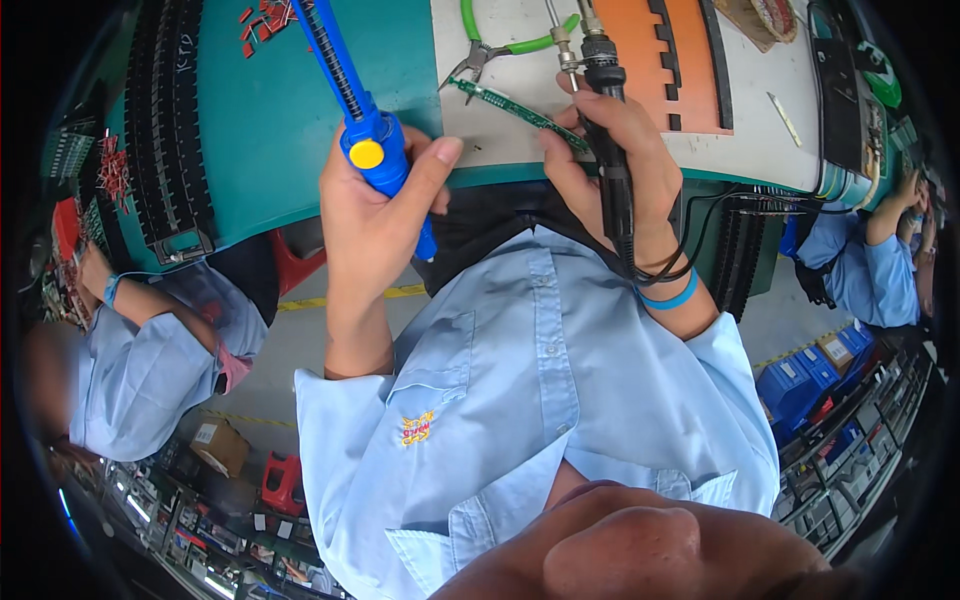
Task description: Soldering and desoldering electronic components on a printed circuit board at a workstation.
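My left hand (368, 222) is wrapped round a blue desoldering pump (345, 75) with a yellow button, its long barrel slanting up and away to the left. In my right hand (640, 150) is a black-handled soldering iron (615, 185), its metal end pointing away from me and its cable running down past my wrist. A thin metal tube (562, 48) runs alongside the iron. Between the thumb and fingers of that same hand sits one end of a narrow green circuit board (515, 108). The board's far end lies by the jaws of green-handled cutters (480, 55).
Red components (265, 25) are scattered on the green mat (270, 150). Black slotted rails (170, 120) line the left side, and an orange panel (690, 70) lies at right. A basket (770, 20) stands far right. Co-workers (150, 370) sit at both sides.
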Motion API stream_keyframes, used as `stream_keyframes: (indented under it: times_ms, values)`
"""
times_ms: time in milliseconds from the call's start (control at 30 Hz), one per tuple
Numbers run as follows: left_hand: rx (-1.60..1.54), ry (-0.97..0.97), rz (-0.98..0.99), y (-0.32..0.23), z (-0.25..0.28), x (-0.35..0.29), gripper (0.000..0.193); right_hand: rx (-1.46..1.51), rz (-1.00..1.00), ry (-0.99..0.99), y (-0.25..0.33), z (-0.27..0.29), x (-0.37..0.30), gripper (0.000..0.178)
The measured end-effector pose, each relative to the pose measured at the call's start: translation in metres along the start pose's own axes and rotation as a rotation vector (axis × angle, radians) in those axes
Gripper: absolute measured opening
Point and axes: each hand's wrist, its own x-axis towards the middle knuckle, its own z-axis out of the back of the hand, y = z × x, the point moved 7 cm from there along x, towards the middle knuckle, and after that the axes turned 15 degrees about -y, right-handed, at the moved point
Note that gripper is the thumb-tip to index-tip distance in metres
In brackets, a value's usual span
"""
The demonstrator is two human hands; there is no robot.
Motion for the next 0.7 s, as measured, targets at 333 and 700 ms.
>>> stream_keyframes:
  times_ms: [333, 700]
  values:
    - [-0.228, -0.038, -0.147, -0.025, -0.024, 0.0, 0.019, 0.243, -0.279, -0.058, 0.006, 0.014, 0.008, 0.062]
    - [-0.219, -0.007, -0.175, -0.029, -0.024, -0.004, 0.016, 0.246, -0.243, -0.02, 0.017, 0.017, 0.01, 0.064]
